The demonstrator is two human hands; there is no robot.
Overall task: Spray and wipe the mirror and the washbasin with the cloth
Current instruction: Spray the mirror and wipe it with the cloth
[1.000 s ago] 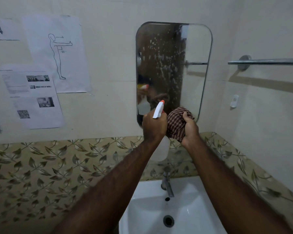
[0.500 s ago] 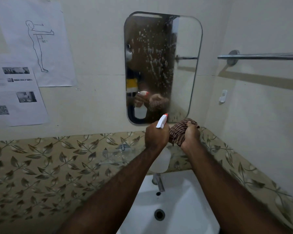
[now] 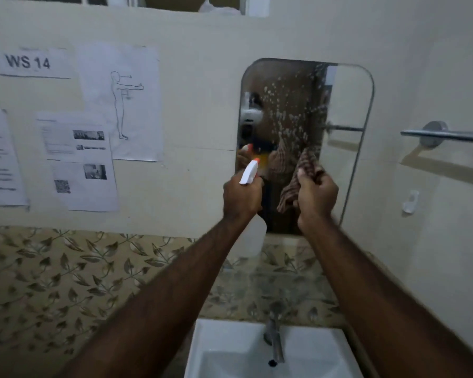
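Left hand (image 3: pixel 241 196) grips the spray bottle (image 3: pixel 249 173), nozzle toward the droplet-spotted mirror (image 3: pixel 347 110). Right hand (image 3: pixel 316 197) clutches the checked cloth (image 3: pixel 298 181) before the mirror's lower edge, above the washbasin (image 3: pixel 230 347).

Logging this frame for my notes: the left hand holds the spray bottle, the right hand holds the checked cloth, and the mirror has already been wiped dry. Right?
Not quite. The mirror is not dry: the head view shows spray droplets speckled across it. The rest stands: left hand holds the spray bottle, right hand the checked cloth.
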